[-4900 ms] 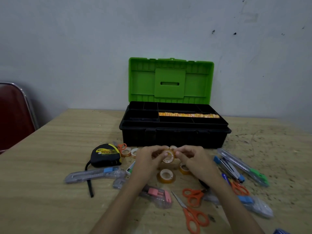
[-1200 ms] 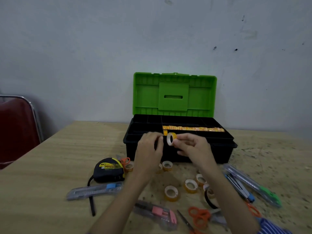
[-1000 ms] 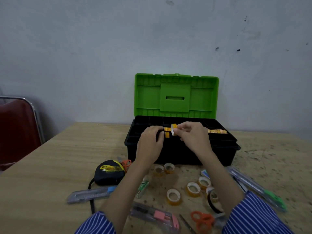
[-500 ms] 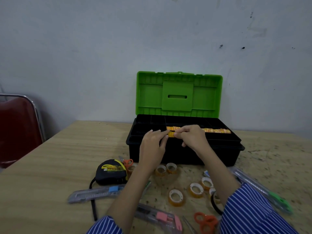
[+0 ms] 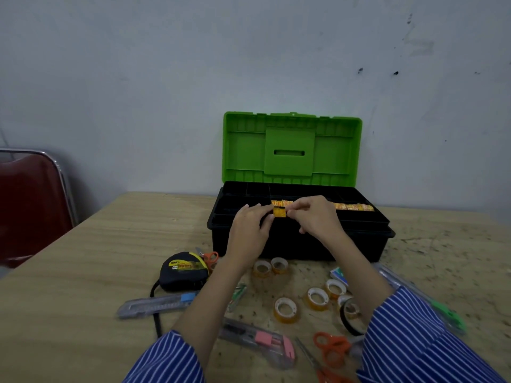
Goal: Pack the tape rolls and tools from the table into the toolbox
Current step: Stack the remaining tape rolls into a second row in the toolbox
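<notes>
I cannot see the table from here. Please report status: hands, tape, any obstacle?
Left hand and right hand pinch one tape roll over the open toolbox. Seven rolls visible on the table. Nothing blocks the tray.

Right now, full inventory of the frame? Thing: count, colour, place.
toolbox: 1, black, green lid up, back centre of table
tape row: 1, yellow-orange, in toolbox tray, right part
held tape roll: 1, yellow, over the tray, pinched by both hands
loose tape rolls: at least 6, amber, white cores, on table in front of toolbox
tape measure: 1, black-yellow, left of the rolls
knives: about 4, clear cutters with blue, pink, green sliders, front left and right
scissors: at least 2, orange handles, front right and by tape measure
small box: 1, white-blue, right of rolls
table: 1, light wood
chair: 1, red, far left
left hand: on roll
right hand: on roll
</notes>
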